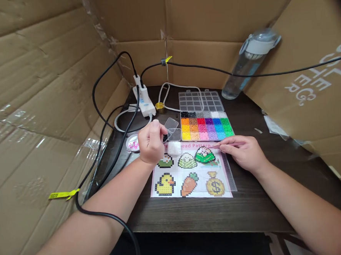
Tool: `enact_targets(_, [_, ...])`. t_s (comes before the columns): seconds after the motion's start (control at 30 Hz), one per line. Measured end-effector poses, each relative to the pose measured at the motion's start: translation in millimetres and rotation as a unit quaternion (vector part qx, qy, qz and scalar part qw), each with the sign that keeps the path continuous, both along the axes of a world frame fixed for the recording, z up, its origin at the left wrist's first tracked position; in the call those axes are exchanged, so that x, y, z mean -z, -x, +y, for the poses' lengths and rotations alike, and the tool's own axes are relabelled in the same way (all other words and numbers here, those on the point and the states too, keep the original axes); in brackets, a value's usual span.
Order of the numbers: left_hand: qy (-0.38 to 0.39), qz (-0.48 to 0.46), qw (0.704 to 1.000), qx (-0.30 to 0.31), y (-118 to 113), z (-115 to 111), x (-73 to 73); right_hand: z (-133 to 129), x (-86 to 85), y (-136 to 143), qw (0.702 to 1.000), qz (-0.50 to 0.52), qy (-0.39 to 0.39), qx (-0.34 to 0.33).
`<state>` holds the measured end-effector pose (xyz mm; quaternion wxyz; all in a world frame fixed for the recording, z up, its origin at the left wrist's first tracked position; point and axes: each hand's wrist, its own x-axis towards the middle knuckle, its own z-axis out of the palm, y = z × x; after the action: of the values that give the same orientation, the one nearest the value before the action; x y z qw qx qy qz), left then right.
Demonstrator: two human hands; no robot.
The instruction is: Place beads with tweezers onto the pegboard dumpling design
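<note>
My left hand (152, 142) is closed in a fist above the upper left of a printed bead pattern sheet (178, 193). Whatever its fingers hold, if anything, is hidden. Just right of it sits a small clear box of white beads (174, 148). My right hand (243, 152) grips thin pinkish tweezers (231, 144), which point left toward a green and white bead figure (205, 155) at the sheet's upper right. Printed below are a yellow duck (165, 184), a carrot (189, 185) and a money bag (215, 184). A clear pegboard (230, 175) pokes out at the right edge.
Behind the sheet lies a sectioned box of coloured beads (231, 128) with its clear lid (200, 101) folded back. A power strip (144, 100), black cables (95, 93), a gold-coloured roll (159, 107) and a water bottle (246, 67) stand around. Cardboard walls (204, 19) enclose the table.
</note>
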<state>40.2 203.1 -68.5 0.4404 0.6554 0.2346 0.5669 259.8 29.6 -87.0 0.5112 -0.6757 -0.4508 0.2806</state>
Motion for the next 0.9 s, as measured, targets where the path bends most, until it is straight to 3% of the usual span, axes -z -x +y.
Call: enact_targets(0.9, [0.011,0.004,1.0,0.015,-0.9,-0.2,-0.9,3.7,-9.7,8.0,0.997,-0.076,-0.013,0.0])
